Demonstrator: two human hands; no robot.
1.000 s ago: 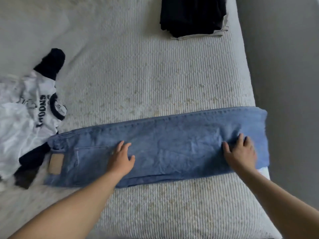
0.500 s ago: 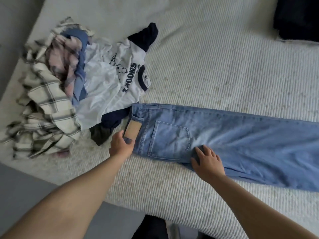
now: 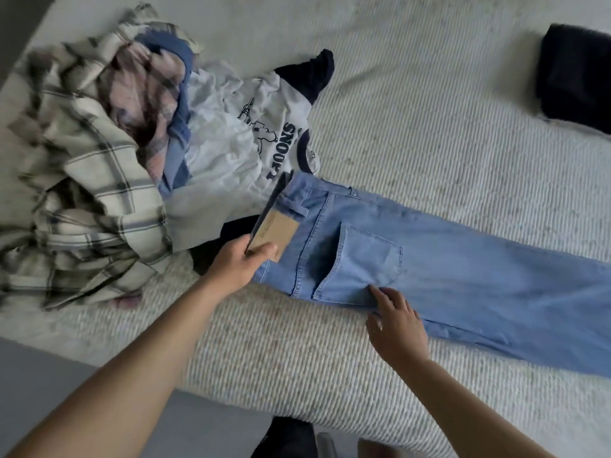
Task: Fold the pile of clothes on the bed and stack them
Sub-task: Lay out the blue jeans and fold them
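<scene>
Light blue jeans (image 3: 463, 269) lie folded lengthwise across the bed, waistband to the left, legs running off the right edge of view. My left hand (image 3: 238, 262) pinches the waistband at its tan leather patch and lifts that end off the bed. My right hand (image 3: 395, 320) rests on the near edge of the jeans just below the back pocket, fingers relaxed. A pile of unfolded clothes (image 3: 99, 166) sits at the left: a cream plaid shirt, pink plaid fabric, a blue garment. A white Snoopy T-shirt (image 3: 238, 140) with navy sleeves lies beside the waistband.
A folded dark stack (image 3: 578, 77) sits at the far right of the white ribbed bed cover (image 3: 429, 127). The bed's near edge runs diagonally, with grey floor (image 3: 43, 368) below at the left. Something dark shows at the bottom edge.
My left hand went from the jeans' middle to the waistband, gripped it and is lifting it. My right hand left the leg ends for the pocket area. The view swung left.
</scene>
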